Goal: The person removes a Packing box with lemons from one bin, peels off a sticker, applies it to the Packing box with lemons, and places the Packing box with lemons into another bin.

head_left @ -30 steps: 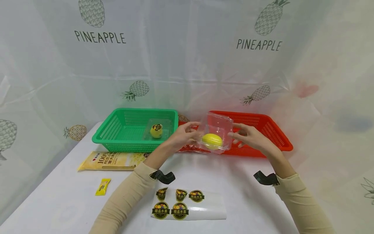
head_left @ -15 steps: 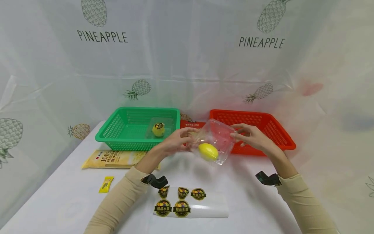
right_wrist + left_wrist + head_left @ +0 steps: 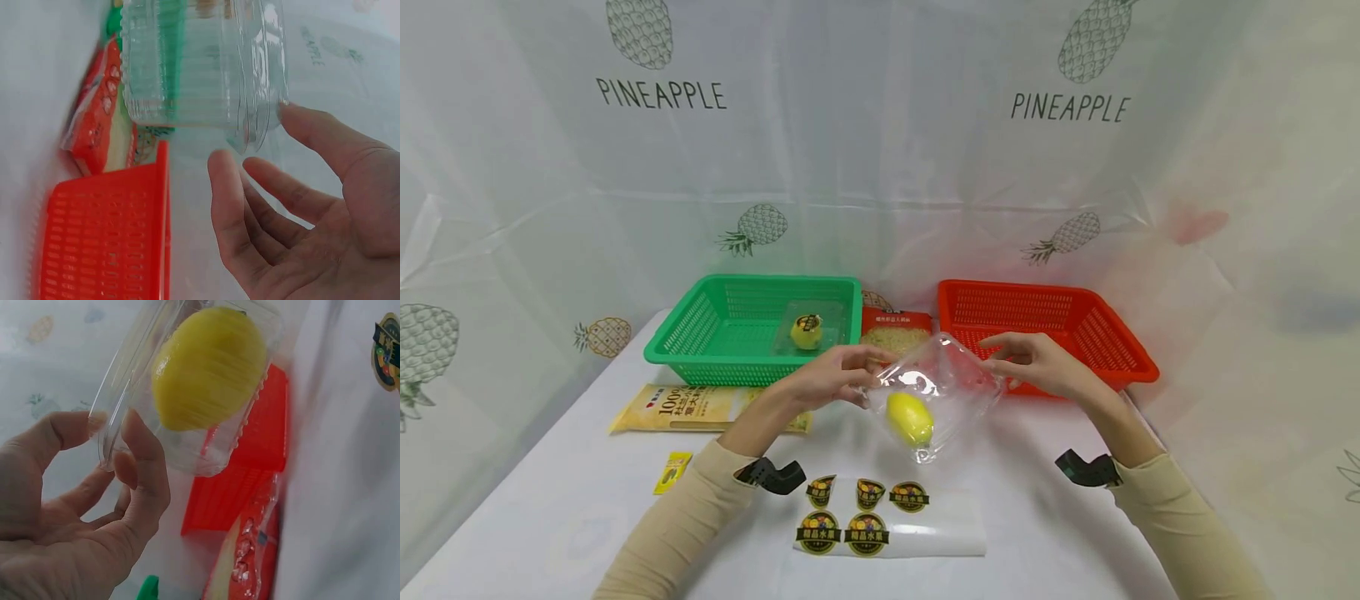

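A clear plastic clamshell box (image 3: pixel 958 400) is held tilted above the table with a yellow lemon (image 3: pixel 910 419) inside. My left hand (image 3: pixel 831 377) pinches the box's rim between thumb and fingers; the left wrist view shows this grip beside the lemon (image 3: pixel 209 369). At the opposite side, my right hand (image 3: pixel 1041 364) has its thumb against the rim of the box (image 3: pixel 187 69). Its other fingers are bent loosely, and a gap shows between the index fingertip and the thumb. The box's two rims lie close together in the right wrist view.
A green basket (image 3: pixel 681 333) holds another clear box with a stickered lemon (image 3: pixel 807 332). Behind my right hand stands a red basket (image 3: pixel 1097 308). Food bags (image 3: pixel 681 408) lie about, with a small yellow packet (image 3: pixel 672 472) and a sticker sheet (image 3: pixel 947 525) nearer.
The box with the lemon has come down and nearer, turning so a corner points toward me. My left hand has moved left and down with it; the right hand has dropped slightly.
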`<state>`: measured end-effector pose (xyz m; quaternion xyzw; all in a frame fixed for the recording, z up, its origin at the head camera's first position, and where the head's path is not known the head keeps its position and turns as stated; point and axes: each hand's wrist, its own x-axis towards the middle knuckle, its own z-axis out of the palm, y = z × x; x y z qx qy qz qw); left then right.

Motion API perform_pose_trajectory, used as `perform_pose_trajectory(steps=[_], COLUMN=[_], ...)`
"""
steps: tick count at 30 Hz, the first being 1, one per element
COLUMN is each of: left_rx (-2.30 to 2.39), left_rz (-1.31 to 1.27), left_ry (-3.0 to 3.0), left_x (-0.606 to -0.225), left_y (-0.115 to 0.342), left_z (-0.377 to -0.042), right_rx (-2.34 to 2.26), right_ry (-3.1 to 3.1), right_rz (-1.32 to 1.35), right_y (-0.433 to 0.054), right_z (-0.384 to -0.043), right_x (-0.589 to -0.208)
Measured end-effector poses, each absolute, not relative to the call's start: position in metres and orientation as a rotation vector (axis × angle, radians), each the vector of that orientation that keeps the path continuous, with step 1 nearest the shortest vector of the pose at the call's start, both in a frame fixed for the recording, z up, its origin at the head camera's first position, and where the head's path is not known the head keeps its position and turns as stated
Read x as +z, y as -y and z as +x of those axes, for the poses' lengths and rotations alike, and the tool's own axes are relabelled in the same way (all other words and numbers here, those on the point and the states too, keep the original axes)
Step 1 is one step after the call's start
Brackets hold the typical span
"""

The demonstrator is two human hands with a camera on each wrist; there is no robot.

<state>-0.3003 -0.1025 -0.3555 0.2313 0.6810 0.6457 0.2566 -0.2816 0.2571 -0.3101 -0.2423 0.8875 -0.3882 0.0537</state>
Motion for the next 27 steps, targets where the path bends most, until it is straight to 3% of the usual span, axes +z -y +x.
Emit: perform_pose_trajectory(steps=[10, 27], left_rx=[1.754, 1.772], left_rz=[0.532, 0.505], left_ry=[-1.858, -1.869], left_x=[-0.362, -0.374], left_y=[0.113, 0.12], left_z=[-0.299, -0.296], right_rx=[-1.159, -1.276], right_ry=[-2.558, -2.276], right_rz=[-0.797, -0.653], right_y=[-0.249, -0.24], right_z=[-0.277, -0.256], right_x=[-0.321, -0.335])
